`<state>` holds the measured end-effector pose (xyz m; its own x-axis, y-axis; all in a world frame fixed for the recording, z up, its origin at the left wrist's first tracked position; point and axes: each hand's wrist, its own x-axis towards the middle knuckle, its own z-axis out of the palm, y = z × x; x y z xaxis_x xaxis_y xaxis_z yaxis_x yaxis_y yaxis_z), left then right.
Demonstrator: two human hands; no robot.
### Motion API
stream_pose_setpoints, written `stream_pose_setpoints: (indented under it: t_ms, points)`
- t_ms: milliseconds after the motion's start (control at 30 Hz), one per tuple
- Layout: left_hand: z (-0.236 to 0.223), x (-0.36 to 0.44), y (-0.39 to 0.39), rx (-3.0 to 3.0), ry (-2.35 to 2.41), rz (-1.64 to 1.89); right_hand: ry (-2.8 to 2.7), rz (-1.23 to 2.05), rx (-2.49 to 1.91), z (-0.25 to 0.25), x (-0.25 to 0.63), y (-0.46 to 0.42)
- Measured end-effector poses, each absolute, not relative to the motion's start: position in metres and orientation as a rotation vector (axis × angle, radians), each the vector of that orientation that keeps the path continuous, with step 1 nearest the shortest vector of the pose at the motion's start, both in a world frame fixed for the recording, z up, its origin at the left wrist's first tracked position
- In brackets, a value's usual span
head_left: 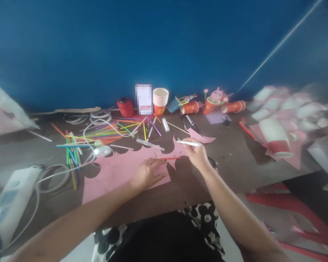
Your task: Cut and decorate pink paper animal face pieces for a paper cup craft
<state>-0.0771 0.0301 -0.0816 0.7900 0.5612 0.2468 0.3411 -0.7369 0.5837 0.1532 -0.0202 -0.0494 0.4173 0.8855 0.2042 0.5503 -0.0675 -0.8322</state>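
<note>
A large pink paper sheet [117,171] with cut-out edges lies on the dark table [235,163] in front of me. My left hand [147,174] rests flat on the sheet's right part, fingers spread. A thin red straw [171,158] lies just beyond its fingertips. My right hand [198,154] is closed around a white pen-like stick [188,143], held level above the sheet's upper right edge.
Several coloured straws [98,136] are scattered at the left with a white cable [71,167] and power strip [8,200]. Paper cups [160,100], red cup crafts [215,103], a glue stick [165,124] and scissors [192,123] stand at the back. Blurred cups and pink paper [278,134] lie right.
</note>
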Motion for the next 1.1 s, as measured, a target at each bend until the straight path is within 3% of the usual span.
stream_pose_setpoints:
  t_ms: [133, 233, 400, 767, 1100]
  points:
    - [-0.080, -0.076, 0.027, 2.445, 0.717, 0.554, -1.727, 0.138, -1.940, -0.048, 0.141, 0.017]
    - [-0.082, -0.076, 0.026, 2.418, 0.742, 0.586, -1.846, 0.121, -1.908, -0.045, 0.130, 0.027]
    - [-0.086, -0.076, 0.026, 2.520, 0.674, 0.602, -1.745, 0.144, -1.807, -0.050, 0.148, -0.005]
    - [-0.077, -0.075, 0.023, 2.773, 0.646, 0.443, -1.676, -0.016, -2.057, -0.071, 0.193, -0.113]
    - [-0.079, -0.075, 0.023, 2.786, 0.606, 0.497, -1.688, -0.070, -2.088, -0.066, 0.198, -0.103]
